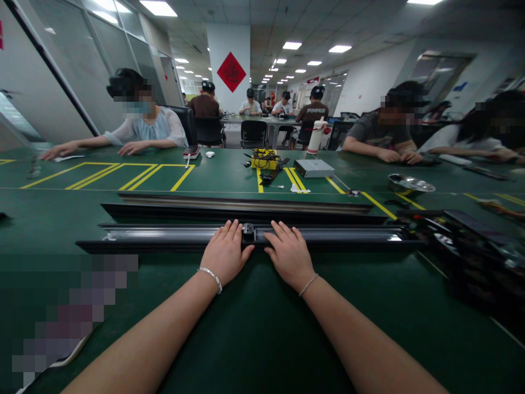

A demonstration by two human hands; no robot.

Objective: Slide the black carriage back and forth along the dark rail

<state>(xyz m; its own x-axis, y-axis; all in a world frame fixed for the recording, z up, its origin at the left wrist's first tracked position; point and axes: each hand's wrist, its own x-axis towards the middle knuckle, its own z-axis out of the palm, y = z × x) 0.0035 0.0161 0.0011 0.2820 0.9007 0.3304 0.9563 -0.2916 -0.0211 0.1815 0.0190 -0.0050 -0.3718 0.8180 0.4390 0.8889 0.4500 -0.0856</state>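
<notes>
Black rails [246, 212] on green table [258, 323]

Long black rail [180, 235] lying crosswise on green table [246, 339], running left to right, nearly level in view. Open channel facing up between two dark edges; grey inner surface reflecting light, shining brightest near both ends. Near edge appearing longer than far edge, reaching farther out at each side. Small black fitting [248, 232] sitting in channel around mid-length, showing pale patch at its left; finer detail being too small to tell.
</notes>
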